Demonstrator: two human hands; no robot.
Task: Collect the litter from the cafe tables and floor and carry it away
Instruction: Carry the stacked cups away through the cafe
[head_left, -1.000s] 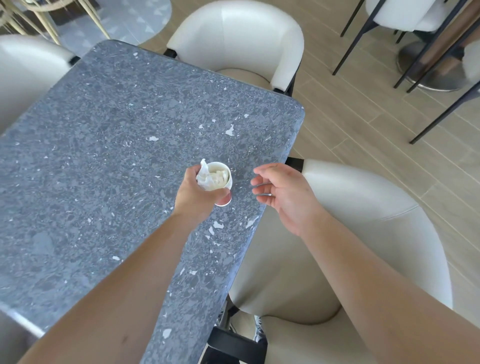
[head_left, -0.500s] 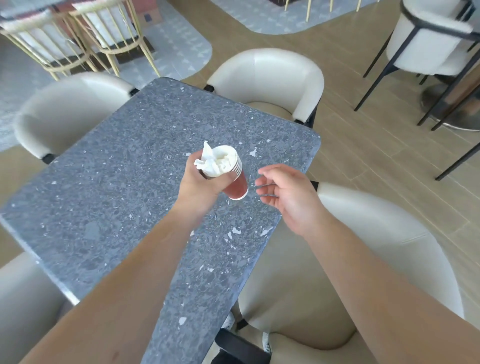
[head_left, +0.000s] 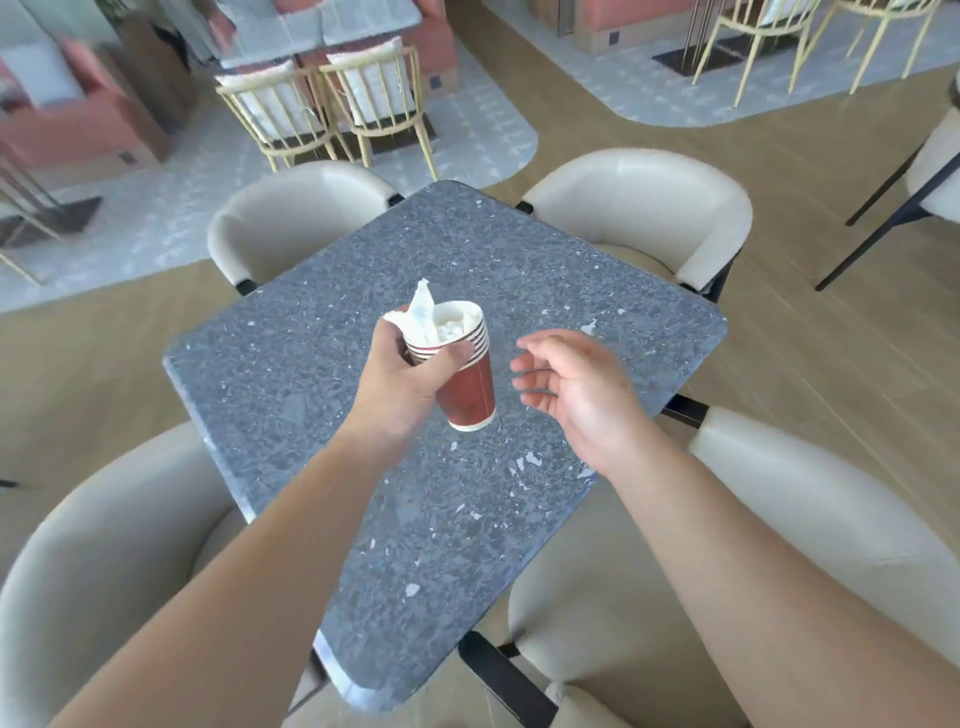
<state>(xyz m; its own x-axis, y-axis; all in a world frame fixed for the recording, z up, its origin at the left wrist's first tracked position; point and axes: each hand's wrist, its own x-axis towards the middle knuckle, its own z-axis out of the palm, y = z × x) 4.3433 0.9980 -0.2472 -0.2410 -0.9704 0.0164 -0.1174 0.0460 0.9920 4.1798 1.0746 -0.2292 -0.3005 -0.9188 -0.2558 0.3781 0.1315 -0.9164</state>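
Cups (head_left: 466, 387): stack of red paper cups, nested, several white rims showing at the top, white base ring at the bottom. Crumpled white tissue (head_left: 434, 319) stuffed in the top cup, 1 twisted end poking up past the rim. Stack is tilted, base toward the right, held in the air above the middle of the tabletop (head_left: 322, 364), not touching it. Left hand (head_left: 402, 382) grips the stack near the rims, thumb across the front, fingers wrapped behind. Right hand (head_left: 576, 392) just beside the cups, apart from them, fingers loosely spread, holding nothing. Tabletop is grey speckled stone, rounded corners. 4 cream chairs (head_left: 639, 208) around its edges.
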